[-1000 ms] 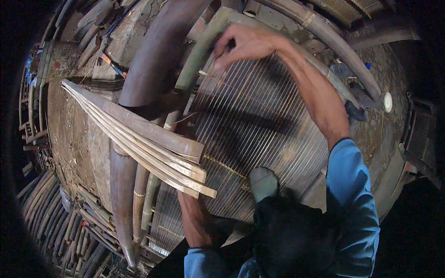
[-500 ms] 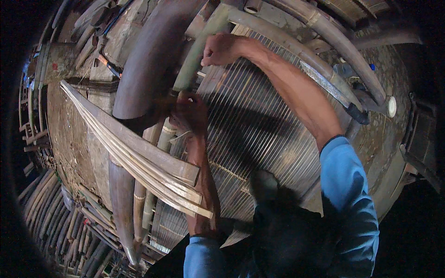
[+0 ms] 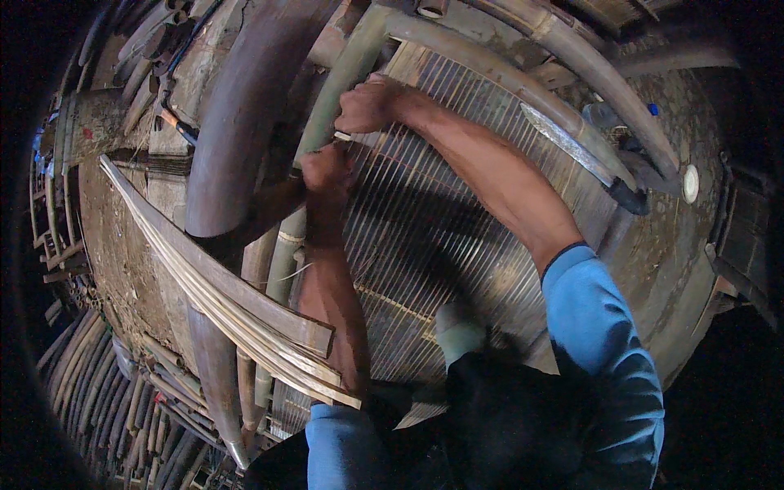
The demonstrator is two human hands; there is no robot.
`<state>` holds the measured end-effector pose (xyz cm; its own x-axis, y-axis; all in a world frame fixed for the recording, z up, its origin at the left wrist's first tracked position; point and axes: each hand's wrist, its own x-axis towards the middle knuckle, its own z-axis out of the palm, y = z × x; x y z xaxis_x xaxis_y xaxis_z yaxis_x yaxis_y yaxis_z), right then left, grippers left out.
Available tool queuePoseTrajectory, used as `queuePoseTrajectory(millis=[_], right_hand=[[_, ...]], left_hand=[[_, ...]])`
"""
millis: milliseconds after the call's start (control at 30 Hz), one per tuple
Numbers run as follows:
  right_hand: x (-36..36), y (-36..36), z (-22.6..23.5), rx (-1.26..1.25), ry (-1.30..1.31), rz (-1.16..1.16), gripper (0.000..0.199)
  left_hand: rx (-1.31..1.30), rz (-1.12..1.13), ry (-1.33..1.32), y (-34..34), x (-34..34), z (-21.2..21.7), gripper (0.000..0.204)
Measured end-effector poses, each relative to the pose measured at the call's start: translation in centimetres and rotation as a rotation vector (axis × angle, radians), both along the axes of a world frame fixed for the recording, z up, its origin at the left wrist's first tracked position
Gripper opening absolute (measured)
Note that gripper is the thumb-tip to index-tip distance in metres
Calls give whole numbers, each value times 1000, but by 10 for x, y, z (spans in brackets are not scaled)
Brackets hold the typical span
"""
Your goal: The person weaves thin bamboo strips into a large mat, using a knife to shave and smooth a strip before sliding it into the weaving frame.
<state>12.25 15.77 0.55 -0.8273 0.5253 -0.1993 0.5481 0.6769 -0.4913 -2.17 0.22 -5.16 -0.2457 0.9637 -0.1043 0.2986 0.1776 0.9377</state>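
Over the green bamboo pole of a frame, my right hand [image 3: 371,104] is closed, the thumb side facing the pole. Just below it my left hand [image 3: 327,171] makes a closed grip against the same pole [image 3: 331,94]. A small pale stub [image 3: 343,136] shows between the two hands; which hand holds it, if either, I cannot tell. Beneath my arms spreads a panel of thin, closely spaced bamboo slats [image 3: 441,175] set within the pole frame. A bundle of pale split bamboo strips [image 3: 237,327] with a wider flat slat lies aslant, its near end crossing my left forearm.
A thick dark bamboo pole [image 3: 253,114] rises left of my hands. A long blade with a dark handle [image 3: 572,147] rests along the frame's right pole. Several poles and sticks [image 3: 106,384] lie piled at lower left. An orange-handled tool [image 3: 170,118] lies upper left.
My left hand has moved up along the pole, and my right hand has come slightly down and left. The two hands are now close together. The whole view has shifted slightly.
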Motion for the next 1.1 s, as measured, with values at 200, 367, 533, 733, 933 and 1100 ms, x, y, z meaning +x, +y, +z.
queuePoseTrajectory(millis=[200, 367, 533, 733, 933, 1100], right_hand=[[34, 3, -24, 205, -170, 319, 23], [-8, -1, -19, 181, -44, 341, 26], [-9, -4, 1, 66, -124, 121, 33], [26, -22, -7, -18, 553, -203, 26], [150, -52, 24, -729, 938, -711, 18], [272, -65, 99, -1207, 1551, -538, 35]], left_hand=[[-79, -139, -791, 12, 46, 18, 16], [-334, 37, -796, 12, 1, 28, 20], [-631, 89, -1047, 12, 3, 57, 29], [-264, 137, 105, -19, 7, 49, 54], [240, 207, 502, -29, 49, 30, 31], [243, 310, 614, -38, 38, 46, 31]])
